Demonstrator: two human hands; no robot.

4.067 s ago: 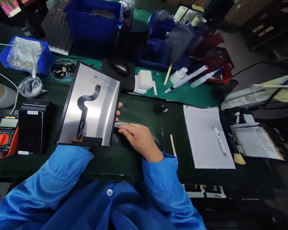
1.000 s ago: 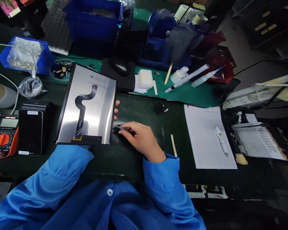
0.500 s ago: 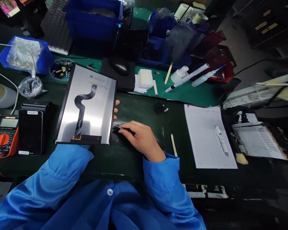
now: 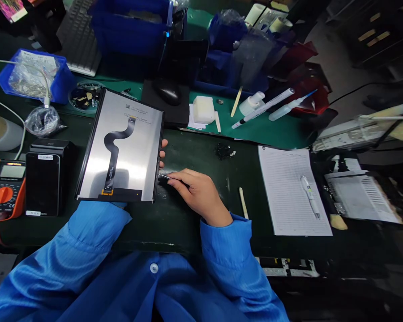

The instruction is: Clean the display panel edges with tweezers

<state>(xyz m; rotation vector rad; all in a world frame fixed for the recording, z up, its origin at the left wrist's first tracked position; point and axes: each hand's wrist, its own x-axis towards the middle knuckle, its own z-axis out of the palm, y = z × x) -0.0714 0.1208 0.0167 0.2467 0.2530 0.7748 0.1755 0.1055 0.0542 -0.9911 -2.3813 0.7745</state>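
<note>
A tablet-sized display panel (image 4: 141, 152) is held up with its silvery back towards me, a black ribbon cable (image 4: 112, 156) curving down it. My left hand (image 4: 163, 152) grips it from behind; only fingertips show past the right edge, and the palm is hidden. In a closed pinch, my right hand (image 4: 198, 192) holds thin metal tweezers (image 4: 164, 177), whose tip meets the panel's lower right edge. Whether the tip grips anything there is too small to tell. A pile of black scraps (image 4: 223, 151) lies on the dark mat beyond my right hand.
A multimeter (image 4: 6, 190) and a phone (image 4: 43, 184) are at left. Lined paper (image 4: 290, 192) with a pen (image 4: 309, 197) lies at right. A wooden stick (image 4: 243, 202) rests beside my right sleeve. Blue bins (image 4: 129, 36), a mouse (image 4: 167, 91) and a white block (image 4: 203, 110) stand behind.
My right hand has barely shifted, and the tweezers show a little more plainly at the panel's edge. The panel and my left hand hold their place.
</note>
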